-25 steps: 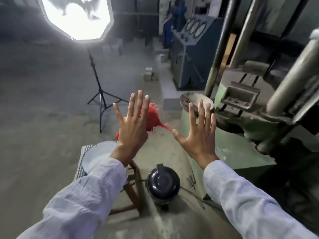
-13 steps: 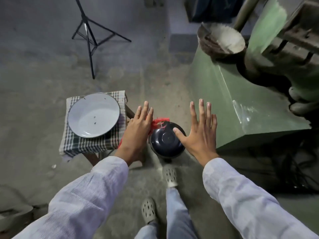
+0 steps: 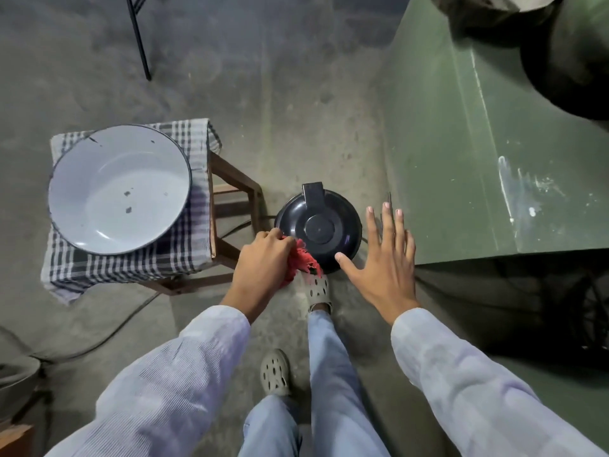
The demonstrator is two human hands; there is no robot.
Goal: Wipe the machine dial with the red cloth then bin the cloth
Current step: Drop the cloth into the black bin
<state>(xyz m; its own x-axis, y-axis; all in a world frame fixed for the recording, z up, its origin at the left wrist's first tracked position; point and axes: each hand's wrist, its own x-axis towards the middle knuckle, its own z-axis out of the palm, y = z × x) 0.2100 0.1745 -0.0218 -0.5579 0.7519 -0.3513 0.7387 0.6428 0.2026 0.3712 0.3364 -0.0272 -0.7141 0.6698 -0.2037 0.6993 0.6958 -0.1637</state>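
Note:
My left hand (image 3: 262, 265) is closed around the red cloth (image 3: 301, 263), which bunches out from under the fingers at the near-left rim of the black bin. The black round bin (image 3: 318, 227) stands on the floor with its lid down, a flat tab at its far side. My right hand (image 3: 384, 258) hovers flat with fingers spread over the bin's right side and holds nothing. One of my feet (image 3: 316, 288) rests at the bin's near edge. The machine dial is out of view.
A white enamel basin (image 3: 120, 189) sits on a checked cloth over a wooden stool (image 3: 237, 192) left of the bin. The green machine base (image 3: 478, 143) rises at right. A light-stand leg (image 3: 140, 37) is at the far left. Cables run along the floor.
The view has tipped down from the machine to the floor. Both hands came down to the bin, and my left hand went from spread fingers to a closed grip on the cloth.

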